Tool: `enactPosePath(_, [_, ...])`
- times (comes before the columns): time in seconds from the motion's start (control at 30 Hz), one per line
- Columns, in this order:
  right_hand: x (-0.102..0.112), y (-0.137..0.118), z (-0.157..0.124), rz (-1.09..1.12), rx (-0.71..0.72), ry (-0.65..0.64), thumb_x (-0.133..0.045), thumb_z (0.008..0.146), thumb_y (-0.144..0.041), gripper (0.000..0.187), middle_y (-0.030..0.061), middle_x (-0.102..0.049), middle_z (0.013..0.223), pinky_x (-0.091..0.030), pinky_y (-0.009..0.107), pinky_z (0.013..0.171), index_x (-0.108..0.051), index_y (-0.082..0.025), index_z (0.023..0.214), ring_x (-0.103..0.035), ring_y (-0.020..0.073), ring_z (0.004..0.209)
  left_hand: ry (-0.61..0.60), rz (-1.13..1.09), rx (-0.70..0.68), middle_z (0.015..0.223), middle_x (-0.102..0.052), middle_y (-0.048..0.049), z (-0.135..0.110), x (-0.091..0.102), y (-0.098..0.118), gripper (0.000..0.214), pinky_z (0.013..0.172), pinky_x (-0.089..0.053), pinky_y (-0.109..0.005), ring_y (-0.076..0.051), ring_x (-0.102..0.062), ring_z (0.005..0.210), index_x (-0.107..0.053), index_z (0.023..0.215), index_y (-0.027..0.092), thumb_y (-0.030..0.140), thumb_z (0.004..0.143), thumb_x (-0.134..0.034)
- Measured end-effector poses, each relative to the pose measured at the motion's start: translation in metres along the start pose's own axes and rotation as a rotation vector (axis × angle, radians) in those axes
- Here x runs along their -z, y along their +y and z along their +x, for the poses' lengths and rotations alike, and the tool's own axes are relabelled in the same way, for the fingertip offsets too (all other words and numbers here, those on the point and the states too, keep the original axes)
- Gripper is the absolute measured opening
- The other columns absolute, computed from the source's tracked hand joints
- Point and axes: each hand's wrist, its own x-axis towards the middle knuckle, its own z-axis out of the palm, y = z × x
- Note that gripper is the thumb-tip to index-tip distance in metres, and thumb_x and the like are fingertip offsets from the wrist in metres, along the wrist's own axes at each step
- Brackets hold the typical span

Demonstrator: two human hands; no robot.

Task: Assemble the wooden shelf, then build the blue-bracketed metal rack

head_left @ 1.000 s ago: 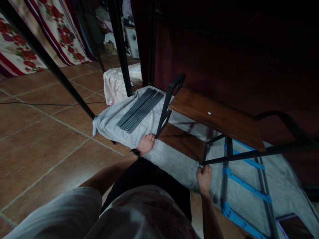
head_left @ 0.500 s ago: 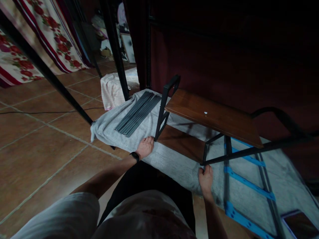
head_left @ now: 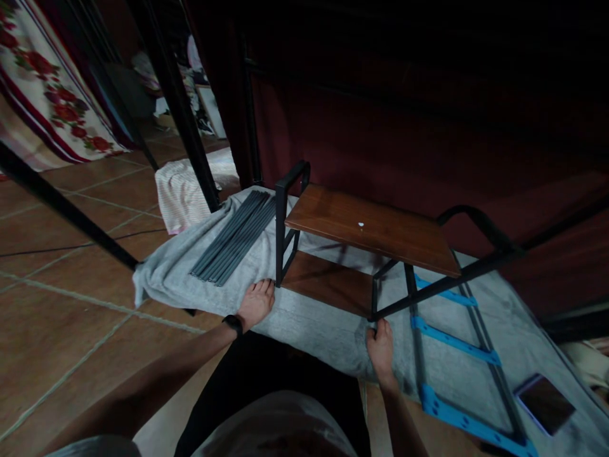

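Note:
A small two-tier shelf with brown wooden boards [head_left: 375, 228] and a black metal frame stands on a grey cloth [head_left: 309, 324]. My left hand [head_left: 257, 303] rests on the cloth, fingers stretched out flat, their tips beside the shelf's front left foot. At the front right corner of the frame is my right hand [head_left: 380, 346], its fingers curled close under the corner; what they grip, if anything, is hidden. Left of the shelf lies a row of dark grey rods [head_left: 233, 238], side by side on the cloth.
Blue slotted strips [head_left: 457, 339] joined to dark rails lie right of the shelf. Beyond them is a phone [head_left: 545, 403]. Black posts [head_left: 183, 120] rise at the left, near a striped cloth [head_left: 181, 193]. A dark red curtain [head_left: 333, 139] hangs behind; a cable [head_left: 85, 245] crosses the tiled floor.
The view has turned to the right, so everything sits further left in the picture. Both hands stay by the shelf's front corners, with little visible movement against it.

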Motion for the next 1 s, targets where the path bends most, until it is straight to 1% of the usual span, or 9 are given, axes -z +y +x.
enactPosePath(0.13, [-0.001, 0.004, 0.000, 0.006, 0.013, 0.011, -0.040, 0.085, -0.032, 0.028, 0.0135, -0.060, 0.103, -0.045, 0.049, 0.097, -0.055, -0.018, 0.104, -0.056, 0.0291, 0.104, 0.017, -0.024, 0.003, 0.132, -0.060, -0.0226, -0.001, 0.000, 0.000, 0.043, 0.094, -0.043, -0.047, -0.032, -0.056, 0.115, -0.062, 0.129, 0.008, 0.023, 0.097, -0.037])
enactPosePath(0.27, [-0.001, 0.004, -0.001, 0.009, 0.006, 0.000, -0.040, 0.084, -0.030, 0.029, 0.0147, -0.059, 0.105, -0.043, 0.048, 0.099, -0.054, -0.017, 0.105, -0.054, 0.0298, 0.107, 0.018, 0.005, 0.010, 0.132, -0.061, -0.0226, -0.003, 0.001, 0.002, 0.044, 0.093, -0.043, -0.045, -0.032, -0.057, 0.115, -0.062, 0.130, 0.006, 0.023, 0.097, -0.038])
enactPosePath(0.37, [-0.001, 0.004, -0.001, 0.004, 0.007, -0.009, -0.040, 0.084, -0.029, 0.029, 0.0154, -0.059, 0.106, -0.042, 0.048, 0.101, -0.055, -0.017, 0.105, -0.053, 0.0304, 0.107, 0.009, 0.005, 0.025, 0.128, -0.063, -0.0216, -0.003, 0.003, 0.005, 0.043, 0.095, -0.044, -0.045, -0.031, -0.059, 0.114, -0.061, 0.131, 0.007, 0.020, 0.097, -0.038])
enactPosePath(0.5, [-0.003, 0.006, -0.001, -0.011, 0.004, -0.009, -0.040, 0.084, -0.030, 0.029, 0.0154, -0.059, 0.104, -0.043, 0.048, 0.100, -0.055, -0.017, 0.105, -0.054, 0.0306, 0.106, 0.033, -0.043, 0.046, 0.120, -0.067, -0.0195, -0.004, 0.003, 0.007, 0.043, 0.097, -0.044, -0.046, -0.029, -0.060, 0.114, -0.061, 0.133, 0.011, 0.017, 0.096, -0.038])
enactPosePath(0.57, [-0.005, 0.007, -0.002, -0.004, 0.005, 0.000, -0.040, 0.085, -0.030, 0.029, 0.0151, -0.060, 0.105, -0.043, 0.049, 0.100, -0.055, -0.017, 0.106, -0.055, 0.0306, 0.106, 0.059, -0.073, 0.074, 0.122, -0.067, -0.0186, -0.005, 0.002, 0.006, 0.042, 0.097, -0.045, -0.045, -0.029, -0.060, 0.114, -0.061, 0.131, 0.012, 0.020, 0.096, -0.039])
enactPosePath(0.67, [-0.008, 0.007, -0.002, 0.024, 0.003, 0.025, -0.041, 0.085, -0.030, 0.033, 0.0159, -0.062, 0.111, -0.044, 0.050, 0.102, -0.055, -0.017, 0.112, -0.056, 0.0312, 0.110, 0.087, -0.121, 0.115, 0.129, -0.064, -0.0179, -0.006, -0.002, 0.001, 0.041, 0.096, -0.047, -0.047, -0.032, -0.059, 0.117, -0.063, 0.129, 0.013, 0.026, 0.097, -0.041])
enactPosePath(0.8, [-0.011, 0.005, -0.001, 0.074, -0.013, 0.045, -0.042, 0.085, -0.030, 0.038, 0.0153, -0.062, 0.119, -0.043, 0.050, 0.105, -0.055, -0.018, 0.119, -0.056, 0.0315, 0.116, 0.099, -0.251, 0.176, 0.128, -0.065, -0.0160, -0.001, -0.010, -0.007, 0.042, 0.097, -0.049, -0.049, -0.031, -0.061, 0.114, -0.063, 0.128, 0.014, 0.027, 0.095, -0.041])
enactPosePath(0.9, [-0.012, 0.003, -0.002, 0.091, -0.035, 0.074, -0.042, 0.085, -0.029, 0.038, 0.0145, -0.064, 0.118, -0.044, 0.051, 0.105, -0.058, -0.018, 0.118, -0.058, 0.0320, 0.115, 0.157, -0.422, 0.237, 0.124, -0.067, -0.0140, 0.003, -0.015, -0.011, 0.043, 0.100, -0.050, -0.047, -0.029, -0.062, 0.115, -0.061, 0.129, 0.015, 0.027, 0.093, -0.042])
enactPosePath(1.0, [-0.014, 0.004, -0.003, 0.110, -0.045, 0.092, -0.043, 0.085, -0.029, 0.037, 0.0134, -0.065, 0.117, -0.045, 0.051, 0.106, -0.059, -0.019, 0.117, -0.059, 0.0323, 0.116, 0.208, -0.577, 0.306, 0.125, -0.066, -0.0124, 0.005, -0.017, -0.009, 0.045, 0.105, -0.050, -0.047, -0.027, -0.062, 0.117, -0.059, 0.132, 0.017, 0.029, 0.092, -0.042])
